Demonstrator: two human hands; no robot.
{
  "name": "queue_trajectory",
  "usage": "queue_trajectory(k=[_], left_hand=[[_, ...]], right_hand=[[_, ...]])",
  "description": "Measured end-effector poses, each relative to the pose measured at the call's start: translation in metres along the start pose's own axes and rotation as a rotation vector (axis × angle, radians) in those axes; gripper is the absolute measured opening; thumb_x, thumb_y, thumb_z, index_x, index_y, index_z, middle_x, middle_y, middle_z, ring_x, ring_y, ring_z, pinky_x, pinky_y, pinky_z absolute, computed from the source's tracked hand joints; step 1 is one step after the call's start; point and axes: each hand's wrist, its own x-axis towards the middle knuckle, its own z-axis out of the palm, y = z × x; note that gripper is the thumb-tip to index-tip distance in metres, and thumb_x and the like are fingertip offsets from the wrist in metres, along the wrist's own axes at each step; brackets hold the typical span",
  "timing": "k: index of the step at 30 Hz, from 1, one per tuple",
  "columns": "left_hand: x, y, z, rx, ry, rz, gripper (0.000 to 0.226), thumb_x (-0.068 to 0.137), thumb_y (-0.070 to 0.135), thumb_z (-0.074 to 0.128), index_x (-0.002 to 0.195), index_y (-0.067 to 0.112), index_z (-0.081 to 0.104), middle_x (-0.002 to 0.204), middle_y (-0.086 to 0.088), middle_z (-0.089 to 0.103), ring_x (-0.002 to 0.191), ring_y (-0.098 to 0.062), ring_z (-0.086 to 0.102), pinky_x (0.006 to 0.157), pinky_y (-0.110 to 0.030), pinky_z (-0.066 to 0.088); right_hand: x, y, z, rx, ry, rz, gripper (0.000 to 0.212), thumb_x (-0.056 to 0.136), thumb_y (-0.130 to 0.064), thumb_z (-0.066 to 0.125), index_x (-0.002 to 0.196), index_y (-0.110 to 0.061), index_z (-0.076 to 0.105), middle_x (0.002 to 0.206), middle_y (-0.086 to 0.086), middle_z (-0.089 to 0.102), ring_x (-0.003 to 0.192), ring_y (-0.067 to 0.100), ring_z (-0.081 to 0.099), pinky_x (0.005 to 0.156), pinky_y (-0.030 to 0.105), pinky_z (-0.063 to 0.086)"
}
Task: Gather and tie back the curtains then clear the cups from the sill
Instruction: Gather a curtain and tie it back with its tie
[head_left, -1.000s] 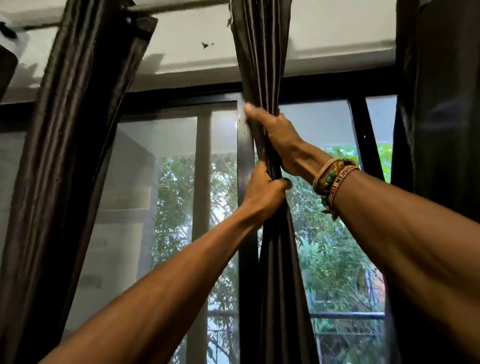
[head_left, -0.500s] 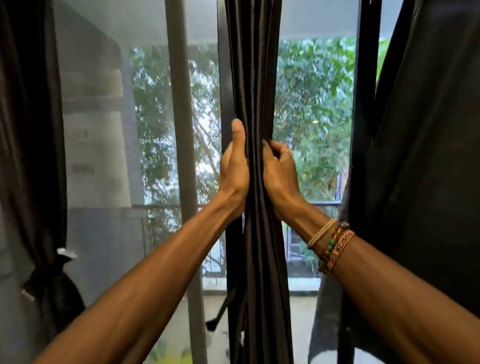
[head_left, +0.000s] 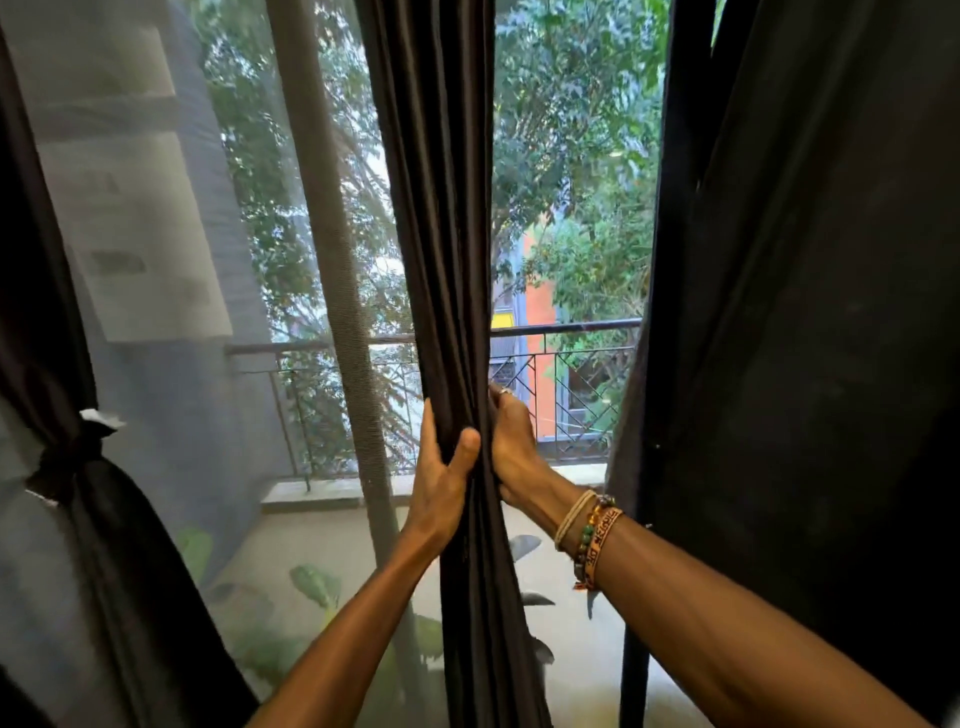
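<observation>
From here I see the fingers (head_left: 429, 423) of the left hand (head_left: 441, 488) curled round the middle curtain (head_left: 441, 208). The thumb is pressed on the front of the cloth. The right hand (head_left: 514, 457) is just beside it, on the other side of the same curtain, and its fingers wrap round the edge and go behind the cloth. Both hands squeeze the curtain into one thin bunch between them. The curtain hangs straight down, from the top of my view to the bottom.

The right wrist has some bracelets (head_left: 589, 535) on it. Far to the left hangs the left curtain (head_left: 119, 571), tied in with a dark band (head_left: 72, 457). The right curtain (head_left: 805, 312) hangs loose and wide, close by the right arm. Behind the glass I see a balcony railing (head_left: 571, 327) and green trees (head_left: 571, 130).
</observation>
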Motion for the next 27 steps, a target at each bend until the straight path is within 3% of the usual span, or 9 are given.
queue_trajectory(k=[2, 5, 7, 9, 14, 17, 21, 23, 27], left_hand=[[-0.008, -0.012, -0.005, 0.004, -0.056, 0.014, 0.113, 0.062, 0.081, 0.068, 0.145, 0.011, 0.037, 0.131, 0.001, 0.060, 0.117, -0.008, 0.061, 0.092, -0.020, 0.049], [-0.016, -0.021, -0.012, 0.018, -0.114, -0.047, 0.099, 0.051, 0.066, 0.083, 0.131, 0.018, 0.051, 0.119, -0.003, 0.067, 0.107, -0.015, 0.067, 0.087, -0.029, 0.055], [-0.014, -0.021, -0.017, 0.005, -0.114, -0.110, 0.077, 0.054, 0.052, 0.083, 0.120, 0.022, 0.060, 0.115, -0.007, 0.069, 0.105, -0.024, 0.068, 0.091, -0.042, 0.056], [-0.009, -0.017, -0.024, 0.029, -0.094, -0.128, 0.057, 0.058, 0.048, 0.076, 0.112, 0.032, 0.064, 0.123, -0.012, 0.062, 0.111, -0.026, 0.064, 0.096, -0.046, 0.052], [0.005, -0.005, -0.040, 0.391, -0.147, -0.176, 0.019, 0.072, 0.051, 0.060, 0.089, 0.043, 0.055, 0.126, -0.005, 0.039, 0.127, -0.026, 0.042, 0.108, -0.049, 0.038], [0.019, -0.001, -0.048, 0.533, -0.227, -0.248, 0.017, 0.091, 0.043, 0.058, 0.101, 0.030, 0.055, 0.123, -0.008, 0.040, 0.122, -0.028, 0.048, 0.107, -0.044, 0.040], [0.024, 0.011, -0.054, 0.516, -0.343, -0.248, 0.025, 0.101, 0.029, 0.051, 0.123, 0.022, 0.061, 0.119, -0.002, 0.065, 0.106, -0.019, 0.063, 0.096, -0.034, 0.050], [0.021, 0.014, -0.056, 0.504, -0.349, -0.231, 0.022, 0.102, 0.028, 0.051, 0.122, 0.024, 0.061, 0.114, 0.003, 0.066, 0.102, -0.015, 0.064, 0.091, -0.029, 0.051], [0.017, 0.008, -0.057, 0.276, -0.287, -0.254, 0.018, 0.100, 0.014, 0.055, 0.116, 0.023, 0.057, 0.111, 0.006, 0.067, 0.098, -0.007, 0.065, 0.088, -0.021, 0.052]], right_hand=[[-0.007, 0.005, -0.003, 0.130, 0.000, 0.131, 0.038, 0.076, -0.047, 0.058, 0.087, -0.013, 0.073, 0.093, 0.015, 0.073, 0.090, 0.035, 0.070, 0.086, 0.047, 0.058], [-0.014, 0.015, -0.008, 0.305, -0.077, 0.340, 0.035, 0.093, -0.028, 0.044, 0.081, -0.004, 0.067, 0.068, 0.012, 0.066, 0.058, 0.022, 0.066, 0.063, 0.029, 0.059], [-0.008, 0.026, -0.009, 0.314, -0.029, 0.307, 0.022, 0.097, -0.016, 0.048, 0.103, 0.001, 0.060, 0.079, 0.014, 0.065, 0.063, 0.021, 0.064, 0.076, 0.038, 0.061], [-0.001, 0.035, -0.012, 0.220, -0.008, 0.244, 0.034, 0.094, -0.014, 0.061, 0.123, 0.000, 0.053, 0.097, 0.015, 0.068, 0.073, 0.018, 0.066, 0.074, 0.035, 0.059], [-0.006, 0.032, -0.026, 0.051, -0.201, 0.259, 0.034, 0.097, -0.031, 0.054, 0.115, -0.009, 0.071, 0.101, 0.002, 0.074, 0.087, 0.016, 0.064, 0.081, 0.034, 0.050], [-0.001, 0.038, -0.031, 0.205, -0.157, 0.308, 0.042, 0.101, -0.040, 0.043, 0.114, -0.013, 0.073, 0.102, 0.002, 0.076, 0.090, 0.016, 0.071, 0.074, 0.030, 0.056], [0.002, 0.042, -0.034, 0.305, -0.062, 0.367, 0.035, 0.097, -0.030, 0.049, 0.094, -0.006, 0.075, 0.090, 0.010, 0.075, 0.074, 0.023, 0.071, 0.059, 0.029, 0.058], [0.001, 0.041, -0.034, 0.296, -0.064, 0.382, 0.031, 0.095, -0.025, 0.052, 0.095, -0.002, 0.072, 0.095, 0.014, 0.073, 0.079, 0.025, 0.069, 0.070, 0.035, 0.061], [-0.002, 0.040, -0.034, 0.270, -0.236, 0.429, 0.043, 0.092, -0.026, 0.058, 0.125, 0.002, 0.064, 0.132, 0.026, 0.060, 0.116, 0.037, 0.060, 0.104, 0.052, 0.047]])
